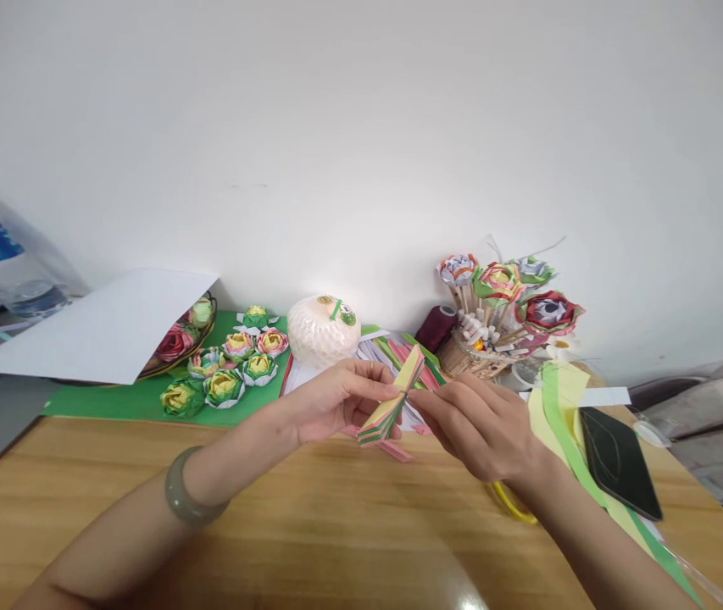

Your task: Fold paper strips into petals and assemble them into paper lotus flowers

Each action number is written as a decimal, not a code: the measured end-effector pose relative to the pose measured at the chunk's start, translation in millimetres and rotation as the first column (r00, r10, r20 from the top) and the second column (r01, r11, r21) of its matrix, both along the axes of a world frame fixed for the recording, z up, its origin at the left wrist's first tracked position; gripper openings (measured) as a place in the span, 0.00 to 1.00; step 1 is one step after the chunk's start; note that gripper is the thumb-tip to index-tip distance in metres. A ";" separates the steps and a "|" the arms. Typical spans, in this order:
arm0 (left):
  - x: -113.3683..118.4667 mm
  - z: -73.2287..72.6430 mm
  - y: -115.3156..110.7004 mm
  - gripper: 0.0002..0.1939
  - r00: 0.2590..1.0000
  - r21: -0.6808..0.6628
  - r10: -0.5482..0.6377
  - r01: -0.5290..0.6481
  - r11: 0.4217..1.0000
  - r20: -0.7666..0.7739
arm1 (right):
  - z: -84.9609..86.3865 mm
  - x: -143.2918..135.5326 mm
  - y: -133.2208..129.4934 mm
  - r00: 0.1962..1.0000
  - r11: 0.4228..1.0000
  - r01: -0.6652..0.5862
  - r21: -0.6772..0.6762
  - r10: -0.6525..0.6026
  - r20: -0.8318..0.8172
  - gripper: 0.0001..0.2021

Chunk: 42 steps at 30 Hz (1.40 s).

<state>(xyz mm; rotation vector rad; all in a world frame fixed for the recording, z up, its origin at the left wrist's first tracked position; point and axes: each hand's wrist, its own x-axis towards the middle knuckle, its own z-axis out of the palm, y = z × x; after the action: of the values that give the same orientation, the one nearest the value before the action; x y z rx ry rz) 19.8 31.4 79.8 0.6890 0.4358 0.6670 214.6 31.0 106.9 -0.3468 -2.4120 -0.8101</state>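
Observation:
A bundle of folded paper strips (392,405), layered in yellow, pink and green, is held up above the wooden table. My left hand (352,396) is closed on it, with the thumb on the yellow top face and the fingers behind. My right hand (479,415) pinches at the narrow middle of the bundle, where a dark line, perhaps thread, crosses it. Whether that hand grips thread or paper is too small to tell. Beneath the bundle a pink strip (392,449) lies on the table.
Folded paper flowers (225,387) sit on a green sheet (110,402) at left, near a large white paper (119,326). Behind are a foam-netted fruit (319,339), a dark thread spool (436,329) and a basket of paper flowers (475,356). A black tablet (619,462) lies right.

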 end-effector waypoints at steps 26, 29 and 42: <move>3.1 -11.5 -0.1 0.05 0.682 0.989 0.717 -0.090 -0.113 0.144 | -10.4 -14.6 -17.8 0.833 0.192 -0.284 -0.939 -0.436 -0.341 0.10; -0.5 -17.9 6.0 0.08 0.634 0.857 0.669 0.021 -0.514 0.386 | -9.4 -14.3 -18.7 0.844 0.158 -0.278 -0.948 -0.431 -0.319 0.11; 7.3 -3.1 -5.7 0.03 0.641 0.950 0.748 -0.095 0.297 -0.170 | -29.4 -12.2 -12.6 0.884 0.899 0.118 -0.422 -0.289 -0.368 0.05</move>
<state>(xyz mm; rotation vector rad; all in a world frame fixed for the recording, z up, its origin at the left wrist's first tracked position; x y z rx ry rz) 27.1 25.7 76.7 1.9358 0.9319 1.2828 202.4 18.4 77.5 -0.8605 -2.1223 -0.2818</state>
